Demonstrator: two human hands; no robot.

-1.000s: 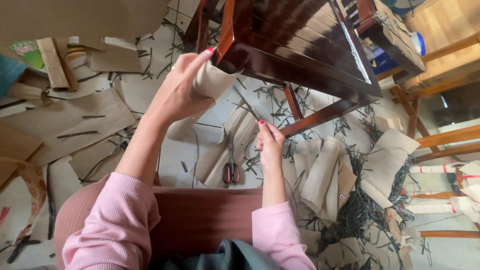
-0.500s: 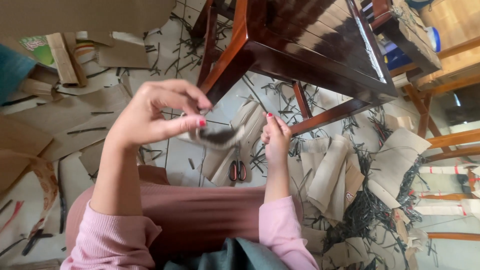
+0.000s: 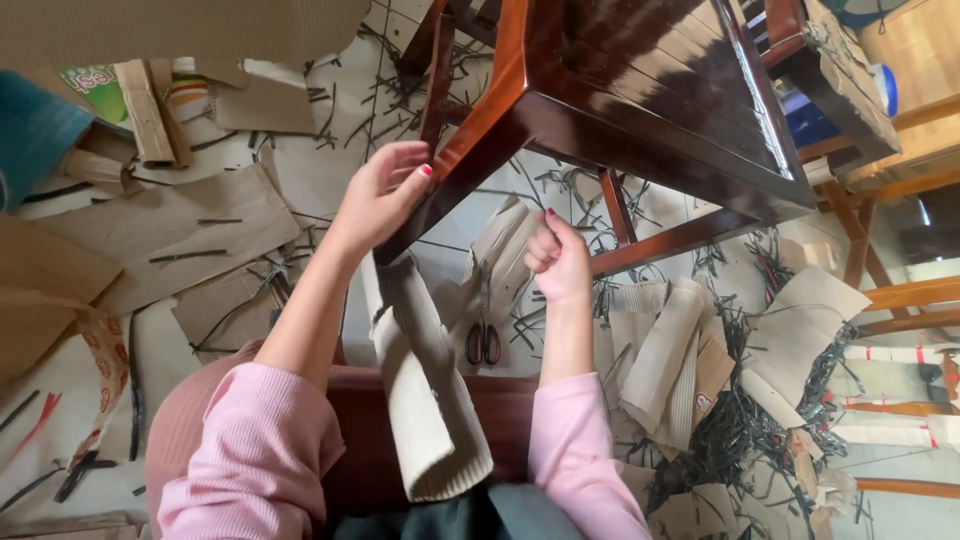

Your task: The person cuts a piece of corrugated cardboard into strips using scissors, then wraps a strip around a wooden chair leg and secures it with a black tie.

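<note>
Cardboard sleeve point(image 3: 425, 380) on chair leg point(image 3: 470, 160) | left hand point(image 3: 380, 195) pinching its top | right hand point(image 3: 558, 258) fisted at 3 o'clock, contents unclear | risk: sleeve slipping down

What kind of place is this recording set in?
Probably a furniture packing workshop. A dark wooden chair is being wrapped in corrugated cardboard, scissors lie on a tiled floor littered with offcuts, and more wooden frames stand at right.

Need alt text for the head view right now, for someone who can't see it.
A person's left hand presses corrugated cardboard against a dark wooden chair leg, the right hand fisted beside it. Scissors and cardboard scraps lie on the floor.
</note>
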